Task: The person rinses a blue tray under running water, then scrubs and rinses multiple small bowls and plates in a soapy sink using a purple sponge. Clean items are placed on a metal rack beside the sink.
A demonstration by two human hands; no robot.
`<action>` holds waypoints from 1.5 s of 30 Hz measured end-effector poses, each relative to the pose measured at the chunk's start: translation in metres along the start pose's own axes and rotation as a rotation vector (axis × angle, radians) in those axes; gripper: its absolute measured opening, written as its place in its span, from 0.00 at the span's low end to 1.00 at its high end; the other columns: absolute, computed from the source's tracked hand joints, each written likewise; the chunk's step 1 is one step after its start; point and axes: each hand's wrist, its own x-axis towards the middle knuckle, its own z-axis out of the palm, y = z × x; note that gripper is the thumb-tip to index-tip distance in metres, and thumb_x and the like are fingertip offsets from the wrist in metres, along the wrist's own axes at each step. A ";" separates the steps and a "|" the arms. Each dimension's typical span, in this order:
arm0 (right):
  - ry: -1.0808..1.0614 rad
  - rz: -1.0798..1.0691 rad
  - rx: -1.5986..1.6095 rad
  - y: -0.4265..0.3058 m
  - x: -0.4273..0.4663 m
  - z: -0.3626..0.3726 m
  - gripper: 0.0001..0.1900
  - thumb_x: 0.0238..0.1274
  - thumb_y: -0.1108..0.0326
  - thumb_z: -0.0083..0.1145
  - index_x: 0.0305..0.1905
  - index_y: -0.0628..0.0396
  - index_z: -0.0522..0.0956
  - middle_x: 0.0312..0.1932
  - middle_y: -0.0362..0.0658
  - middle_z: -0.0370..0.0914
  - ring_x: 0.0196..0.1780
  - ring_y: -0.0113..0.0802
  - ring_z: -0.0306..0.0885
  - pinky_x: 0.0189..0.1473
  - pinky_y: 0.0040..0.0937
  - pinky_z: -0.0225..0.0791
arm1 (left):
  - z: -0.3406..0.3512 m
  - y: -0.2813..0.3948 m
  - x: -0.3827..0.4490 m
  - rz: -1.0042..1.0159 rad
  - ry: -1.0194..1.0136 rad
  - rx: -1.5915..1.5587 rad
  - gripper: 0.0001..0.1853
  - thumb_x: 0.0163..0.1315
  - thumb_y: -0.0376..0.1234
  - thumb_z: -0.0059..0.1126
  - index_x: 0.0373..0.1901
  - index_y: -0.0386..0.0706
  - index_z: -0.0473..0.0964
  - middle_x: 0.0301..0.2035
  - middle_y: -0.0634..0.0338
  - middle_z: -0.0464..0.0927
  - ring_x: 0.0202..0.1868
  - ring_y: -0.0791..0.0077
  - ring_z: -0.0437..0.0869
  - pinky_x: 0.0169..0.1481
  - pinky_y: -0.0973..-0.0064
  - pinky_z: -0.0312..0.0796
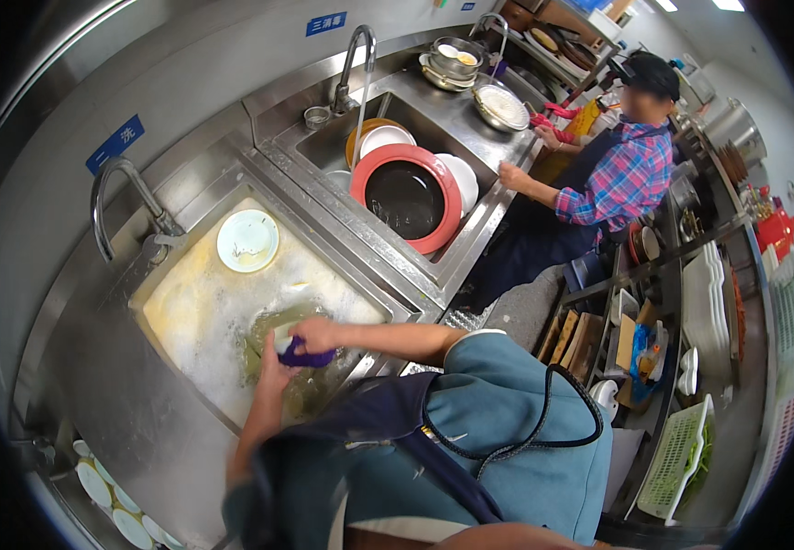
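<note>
Over the left sink basin (184,385), filled with cloudy, foamy water, my two hands are close together. My left hand (275,366) grips a small pale dish (285,334), mostly hidden behind fingers. A purple scrubbing cloth (307,354) is held in my right hand (318,335), against the dish. Farther back in the foam floats a pale round bowl (247,240) with a little liquid and dark scraps inside. Around my hands the foam parts to show greenish water.
Water runs from a tap (362,51) into the neighbouring basin, which holds a red-rimmed dark bowl (403,196) and white plates (461,180). A co-worker in a plaid shirt (617,172) stands beyond. Stacked dishes (118,505) sit lower left; a shelving rack (651,385) is at right.
</note>
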 end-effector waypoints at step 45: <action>0.353 -0.080 0.271 -0.051 0.016 0.034 0.20 0.54 0.53 0.61 0.48 0.52 0.76 0.38 0.51 0.81 0.42 0.46 0.80 0.46 0.39 0.72 | -0.034 -0.001 -0.046 0.736 0.268 0.592 0.20 0.66 0.43 0.45 0.53 0.41 0.73 0.43 0.49 0.79 0.46 0.59 0.80 0.51 0.63 0.70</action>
